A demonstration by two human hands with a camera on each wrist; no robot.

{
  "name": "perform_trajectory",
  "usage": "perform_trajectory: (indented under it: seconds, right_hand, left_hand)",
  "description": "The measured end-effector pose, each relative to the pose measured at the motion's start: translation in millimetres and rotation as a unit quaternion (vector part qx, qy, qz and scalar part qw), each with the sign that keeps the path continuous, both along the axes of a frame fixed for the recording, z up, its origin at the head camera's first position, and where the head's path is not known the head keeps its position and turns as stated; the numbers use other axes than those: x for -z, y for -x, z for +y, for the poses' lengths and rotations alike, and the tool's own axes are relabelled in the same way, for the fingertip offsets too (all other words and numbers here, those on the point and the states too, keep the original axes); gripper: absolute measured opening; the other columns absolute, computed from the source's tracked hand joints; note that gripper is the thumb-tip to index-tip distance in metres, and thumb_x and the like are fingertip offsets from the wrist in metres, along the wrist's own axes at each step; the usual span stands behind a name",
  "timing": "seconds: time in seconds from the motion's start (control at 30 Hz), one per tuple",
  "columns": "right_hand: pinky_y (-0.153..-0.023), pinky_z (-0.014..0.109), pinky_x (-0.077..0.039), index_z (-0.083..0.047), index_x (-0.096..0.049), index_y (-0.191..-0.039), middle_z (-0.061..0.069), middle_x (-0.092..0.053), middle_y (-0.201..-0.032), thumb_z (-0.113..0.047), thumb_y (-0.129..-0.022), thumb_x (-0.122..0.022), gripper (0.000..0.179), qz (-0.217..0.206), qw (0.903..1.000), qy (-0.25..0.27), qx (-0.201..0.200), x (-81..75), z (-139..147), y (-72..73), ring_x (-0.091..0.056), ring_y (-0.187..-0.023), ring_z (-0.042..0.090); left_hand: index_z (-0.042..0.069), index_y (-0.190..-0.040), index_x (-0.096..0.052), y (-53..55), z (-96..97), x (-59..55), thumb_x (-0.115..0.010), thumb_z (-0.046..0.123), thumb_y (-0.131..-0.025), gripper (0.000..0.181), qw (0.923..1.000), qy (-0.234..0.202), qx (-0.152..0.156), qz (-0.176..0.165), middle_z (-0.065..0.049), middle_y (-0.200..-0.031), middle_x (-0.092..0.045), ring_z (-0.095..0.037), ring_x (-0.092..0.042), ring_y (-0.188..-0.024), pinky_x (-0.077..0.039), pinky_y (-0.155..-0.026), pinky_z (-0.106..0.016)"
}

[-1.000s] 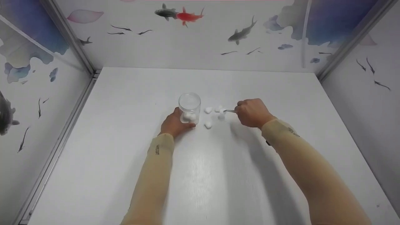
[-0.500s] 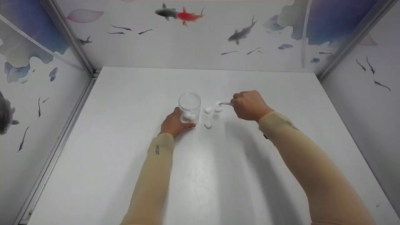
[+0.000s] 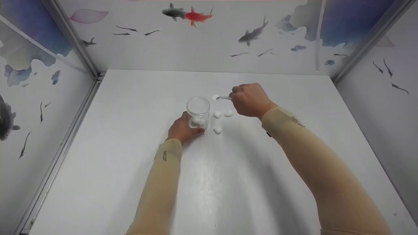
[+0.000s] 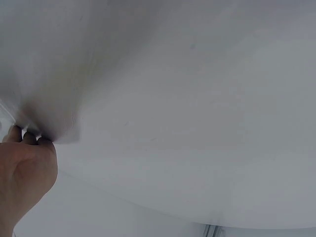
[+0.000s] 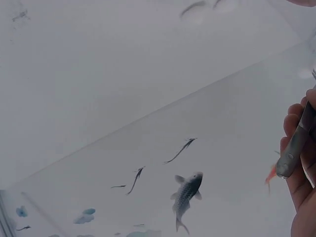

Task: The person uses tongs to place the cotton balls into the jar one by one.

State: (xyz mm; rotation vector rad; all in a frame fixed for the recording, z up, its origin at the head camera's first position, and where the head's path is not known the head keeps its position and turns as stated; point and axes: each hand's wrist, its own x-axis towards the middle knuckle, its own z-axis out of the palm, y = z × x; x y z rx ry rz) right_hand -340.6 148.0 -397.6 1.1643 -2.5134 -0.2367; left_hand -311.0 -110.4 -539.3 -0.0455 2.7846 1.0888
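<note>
My left hand (image 3: 182,129) holds the lower part of an upright clear jar (image 3: 198,106), thumb at its front. White cotton balls (image 3: 198,121) lie at the bottom inside it. In the left wrist view only the curled fingers show against the jar's side. My right hand (image 3: 249,100) grips metal tweezers (image 3: 224,98), whose rounded back end sticks out of the fist in the right wrist view. A cotton ball (image 3: 215,97) hangs at the tweezers' tips, just right of the jar's rim and above the table.
Three cotton balls lie right of the jar: one close beside it (image 3: 217,114), another farther right (image 3: 228,113), and the third nearer the front (image 3: 217,130). The white table (image 3: 130,98) is bordered by fish-patterned panels (image 3: 209,49) at the back and sides.
My right hand has lifted a cotton ball with the tweezers and carried it left and away from me, toward the jar's mouth. The left hand and jar stay put.
</note>
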Motion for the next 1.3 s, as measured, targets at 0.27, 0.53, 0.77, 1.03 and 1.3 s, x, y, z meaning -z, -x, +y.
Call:
perform_trajectory:
  seconds: [0.27,0.53,0.77,1.03,1.3]
  right_hand:
    - [-0.041,0.036,-0.048,-0.005,-0.072,-0.075,0.005,-0.061,-0.067,0.002,-0.085,-0.057,0.020,0.022,0.9982,0.038,-0.041,-2.2,-14,0.1,-0.055,-0.054,0.021]
    - [-0.044,0.036,-0.050,-0.006,-0.075,-0.082,0.004,-0.064,-0.071,0.000,-0.086,-0.058,0.018,0.002,0.9971,0.043,-0.063,3.8,-28,-2.5,-0.059,-0.057,0.020]
    - [-0.049,0.037,-0.053,-0.006,-0.076,-0.087,0.005,-0.067,-0.075,-0.005,-0.089,-0.064,0.013,-0.007,0.9952,0.052,-0.083,11.9,-32,-1.7,-0.062,-0.061,0.021]
    - [-0.053,0.037,-0.057,-0.006,-0.077,-0.092,0.006,-0.069,-0.079,-0.008,-0.090,-0.066,0.012,-0.014,0.9960,0.046,-0.075,12.7,-27,-3.6,-0.065,-0.064,0.021]
    - [-0.053,0.039,-0.057,-0.006,-0.076,-0.093,0.007,-0.068,-0.079,-0.009,-0.091,-0.066,0.010,-0.015,0.9956,0.065,-0.065,13.7,-5,-5.6,-0.065,-0.064,0.023]
  left_hand:
    - [0.012,-0.154,-0.031,-0.6,1.2,-2.3,-0.083,0.055,-0.075,0.104,0.9999,-0.006,-0.001,-0.013,-0.010,-0.152,-0.044,-0.029,-0.041,-0.139,-0.032,-0.115,-0.043]
    - [0.012,-0.154,-0.031,1.2,0.6,-0.4,-0.083,0.056,-0.074,0.105,0.9999,0.000,-0.004,-0.011,-0.010,-0.151,-0.046,-0.028,-0.043,-0.138,-0.033,-0.115,-0.042]
    - [0.010,-0.153,-0.033,2.1,0.5,0.9,-0.083,0.056,-0.074,0.104,1.0000,-0.003,-0.003,-0.005,-0.012,-0.147,-0.050,-0.029,-0.046,-0.135,-0.036,-0.113,-0.042]
    - [0.010,-0.153,-0.033,1.2,1.1,0.6,-0.084,0.055,-0.074,0.105,1.0000,0.003,-0.004,-0.006,-0.013,-0.148,-0.049,-0.029,-0.045,-0.136,-0.036,-0.113,-0.042]
    - [0.011,-0.154,-0.031,1.0,0.2,0.0,-0.084,0.056,-0.073,0.106,0.9999,0.003,-0.006,-0.012,-0.013,-0.149,-0.048,-0.031,-0.045,-0.136,-0.036,-0.112,-0.044]
